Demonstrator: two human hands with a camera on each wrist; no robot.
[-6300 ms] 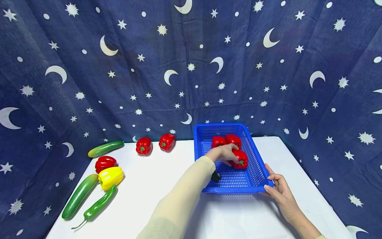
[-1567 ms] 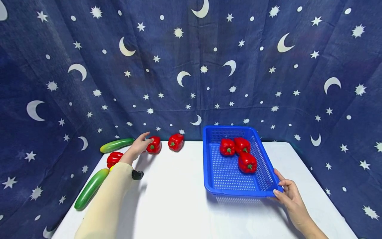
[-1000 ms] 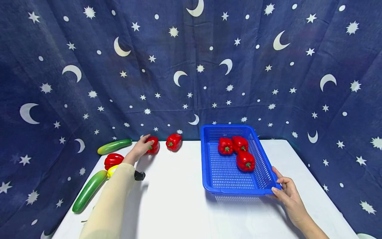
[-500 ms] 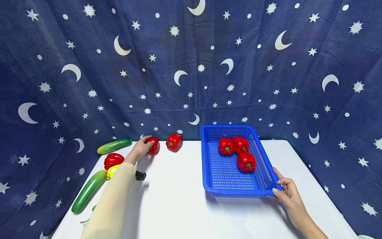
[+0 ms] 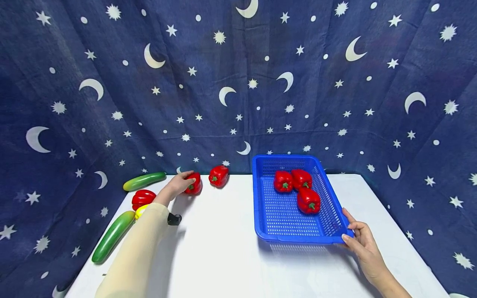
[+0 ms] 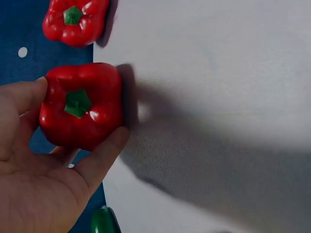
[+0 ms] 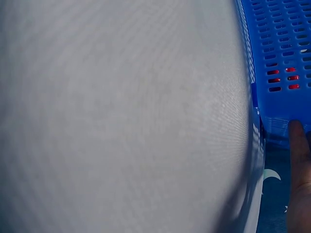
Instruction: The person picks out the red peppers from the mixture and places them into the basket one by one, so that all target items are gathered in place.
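At the table's back left, my left hand (image 5: 178, 184) holds a red bell pepper (image 5: 194, 184). In the left wrist view the thumb and fingers (image 6: 99, 162) are around the sides of that red bell pepper (image 6: 80, 106), its green stem facing the camera. A second red bell pepper (image 5: 218, 176) lies just to its right. My right hand (image 5: 367, 252) grips the near right corner of a blue plastic basket (image 5: 298, 239), thumb over the rim. Three red bell peppers (image 5: 308, 200) sit inside the basket. The right wrist view catches one finger (image 7: 300, 150) against the basket's wall.
On the left lie a cucumber (image 5: 144, 181), a red bell pepper (image 5: 143, 198), a yellow bell pepper (image 5: 139, 211) partly behind the sleeve, and a larger cucumber (image 5: 113, 236). A starry dark blue curtain (image 5: 208, 82) borders the white table (image 5: 220, 248).
My left hand has let go of a red bell pepper in the basket, moved left and taken hold of another at the back. The right hand keeps its grip on the basket corner.
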